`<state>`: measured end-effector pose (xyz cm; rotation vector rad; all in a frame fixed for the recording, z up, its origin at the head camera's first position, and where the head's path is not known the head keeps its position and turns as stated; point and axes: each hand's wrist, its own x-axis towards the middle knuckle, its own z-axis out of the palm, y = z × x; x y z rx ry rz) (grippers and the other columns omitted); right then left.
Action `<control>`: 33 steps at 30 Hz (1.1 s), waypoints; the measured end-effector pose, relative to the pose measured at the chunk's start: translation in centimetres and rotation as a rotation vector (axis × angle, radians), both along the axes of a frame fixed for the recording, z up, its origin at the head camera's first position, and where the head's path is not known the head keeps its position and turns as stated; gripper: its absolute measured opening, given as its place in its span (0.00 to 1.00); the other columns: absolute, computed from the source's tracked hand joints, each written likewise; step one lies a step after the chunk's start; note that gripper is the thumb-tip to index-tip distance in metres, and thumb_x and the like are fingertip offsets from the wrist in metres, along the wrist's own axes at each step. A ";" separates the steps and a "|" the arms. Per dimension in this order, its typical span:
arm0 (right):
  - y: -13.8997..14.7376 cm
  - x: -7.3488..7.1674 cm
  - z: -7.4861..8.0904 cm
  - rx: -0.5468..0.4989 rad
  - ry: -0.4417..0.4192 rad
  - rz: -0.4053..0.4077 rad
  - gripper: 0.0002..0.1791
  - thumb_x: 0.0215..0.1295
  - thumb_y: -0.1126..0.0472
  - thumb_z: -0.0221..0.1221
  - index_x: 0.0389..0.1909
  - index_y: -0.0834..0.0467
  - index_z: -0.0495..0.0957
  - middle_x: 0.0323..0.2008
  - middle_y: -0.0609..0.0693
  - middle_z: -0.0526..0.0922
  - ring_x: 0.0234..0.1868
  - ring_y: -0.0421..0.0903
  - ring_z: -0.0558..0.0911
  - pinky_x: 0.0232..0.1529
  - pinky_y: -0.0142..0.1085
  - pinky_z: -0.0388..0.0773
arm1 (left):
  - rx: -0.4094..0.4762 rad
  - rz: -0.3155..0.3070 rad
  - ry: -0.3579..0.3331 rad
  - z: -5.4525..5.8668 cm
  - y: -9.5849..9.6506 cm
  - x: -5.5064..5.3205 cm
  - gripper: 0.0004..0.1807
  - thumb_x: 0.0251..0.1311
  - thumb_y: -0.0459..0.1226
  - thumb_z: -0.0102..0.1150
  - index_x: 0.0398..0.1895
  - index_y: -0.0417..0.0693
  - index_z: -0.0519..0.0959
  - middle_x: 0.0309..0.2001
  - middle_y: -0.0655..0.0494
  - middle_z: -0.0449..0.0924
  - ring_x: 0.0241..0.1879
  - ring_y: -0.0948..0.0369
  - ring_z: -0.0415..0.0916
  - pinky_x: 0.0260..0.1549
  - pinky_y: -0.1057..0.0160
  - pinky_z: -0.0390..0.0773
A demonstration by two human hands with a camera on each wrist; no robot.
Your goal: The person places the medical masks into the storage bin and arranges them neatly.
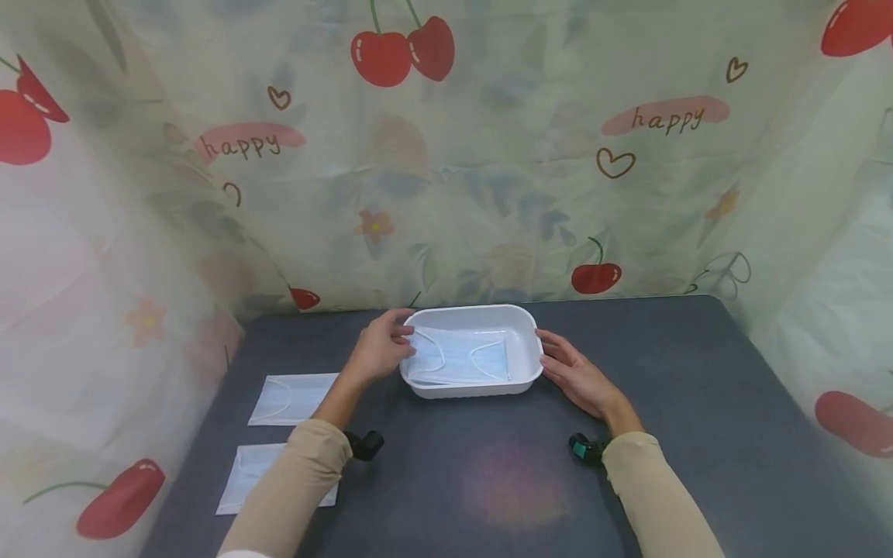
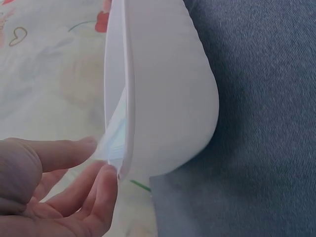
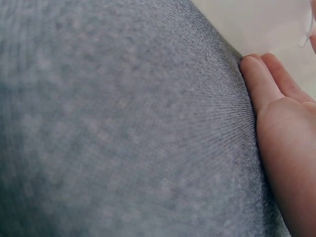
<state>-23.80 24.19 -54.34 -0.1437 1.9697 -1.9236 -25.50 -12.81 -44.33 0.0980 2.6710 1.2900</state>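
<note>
We see a blue face mask (image 1: 459,360) in the white tray (image 1: 481,390), mid-frame.
The left hand (image 1: 377,349), half-curled, pinches its left end; the right hand (image 1: 577,378), fingers nearly straight, touches the tray; two more masks (image 1: 293,407) lie lower left.

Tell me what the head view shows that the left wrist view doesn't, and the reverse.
Only the head view: a far mask and a near mask on the table, left of the tray.

Only the left wrist view: the tray's outer wall close-up, side-on, and a mask edge rising past the rim by the left hand; whether it's pinched, I can't tell.

Both: left hand, tray, table, printed backdrop.
</note>
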 end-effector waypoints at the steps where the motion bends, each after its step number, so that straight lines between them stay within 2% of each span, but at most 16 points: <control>1: 0.0 0.0 0.0 0.000 0.001 0.002 0.38 0.75 0.50 0.58 0.80 0.41 0.51 0.81 0.56 0.50 0.81 0.58 0.54 0.80 0.56 0.51 | 0.004 0.005 0.001 0.0 -0.2 0.0 0.36 0.62 0.30 0.67 0.73 0.56 0.68 0.64 0.47 0.81 0.59 0.51 0.80 0.55 0.49 0.83; 10: -0.1 -0.3 0.1 0.011 0.005 0.013 0.37 0.77 0.51 0.56 0.80 0.41 0.50 0.81 0.57 0.48 0.81 0.59 0.54 0.80 0.56 0.50 | 0.067 0.086 0.051 -0.4 -3.2 0.6 0.37 0.61 0.31 0.68 0.73 0.56 0.68 0.67 0.46 0.77 0.61 0.46 0.79 0.55 0.47 0.83; 20: -0.2 -0.1 0.1 -0.011 -0.013 0.025 0.38 0.76 0.51 0.56 0.81 0.42 0.49 0.82 0.57 0.47 0.82 0.59 0.52 0.80 0.55 0.49 | 0.114 0.121 0.118 -2.1 -7.4 1.5 0.37 0.63 0.36 0.69 0.75 0.58 0.66 0.67 0.47 0.77 0.61 0.46 0.80 0.54 0.45 0.82; 24: -0.3 0.0 0.0 -0.014 -0.017 0.021 0.38 0.77 0.52 0.56 0.80 0.42 0.49 0.82 0.57 0.47 0.82 0.58 0.53 0.80 0.54 0.50 | 0.089 0.132 0.128 -2.7 -8.8 2.1 0.38 0.64 0.38 0.69 0.76 0.56 0.65 0.68 0.47 0.77 0.64 0.44 0.76 0.58 0.43 0.80; 28: -0.4 0.0 0.1 -0.026 -0.018 0.017 0.38 0.77 0.52 0.56 0.81 0.43 0.49 0.82 0.57 0.47 0.82 0.58 0.52 0.80 0.54 0.50 | 0.042 0.147 0.126 -2.8 -10.1 2.8 0.39 0.64 0.41 0.69 0.77 0.55 0.63 0.69 0.46 0.75 0.70 0.41 0.69 0.64 0.39 0.74; 33: -0.2 0.0 0.2 -0.018 -0.007 0.017 0.38 0.77 0.52 0.56 0.81 0.43 0.48 0.82 0.57 0.47 0.82 0.59 0.52 0.80 0.55 0.49 | 0.037 0.174 0.124 -2.8 -11.6 3.4 0.40 0.64 0.44 0.69 0.78 0.56 0.61 0.71 0.44 0.73 0.74 0.40 0.63 0.69 0.37 0.68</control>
